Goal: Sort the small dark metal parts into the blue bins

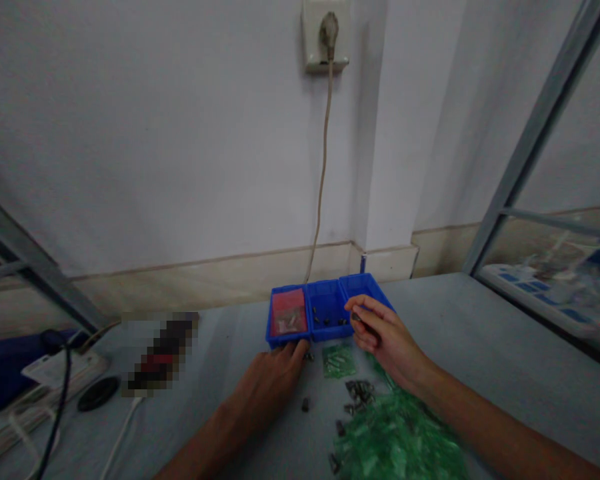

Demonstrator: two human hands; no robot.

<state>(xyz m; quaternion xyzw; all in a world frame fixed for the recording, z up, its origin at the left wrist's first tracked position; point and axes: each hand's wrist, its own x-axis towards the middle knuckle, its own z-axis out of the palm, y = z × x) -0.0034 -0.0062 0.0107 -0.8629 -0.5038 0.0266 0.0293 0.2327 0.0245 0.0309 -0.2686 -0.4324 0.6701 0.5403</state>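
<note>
My left hand (283, 367) rests on the table by the front edge of the left blue bin (276, 339), its fingertips close to small metal pieces (309, 357). Raised over the right blue bin (367, 285), my right hand (380, 330) pinches a small dark metal piece (356, 317). A red packet (289, 303) and a clear bag of parts lie in the left bin. Several small pieces sit in the middle blue bin (326, 293). Below the bins are a small green bag of parts (339, 361) and a pile of metal pieces (361, 392).
Green plastic bags (400, 440) spread under my right forearm. A blurred-out device (163, 353) with a white cable, a black round object (99, 394) and a power strip (75, 373) lie left. A plugged cord (324, 160) hangs down the wall behind the bins.
</note>
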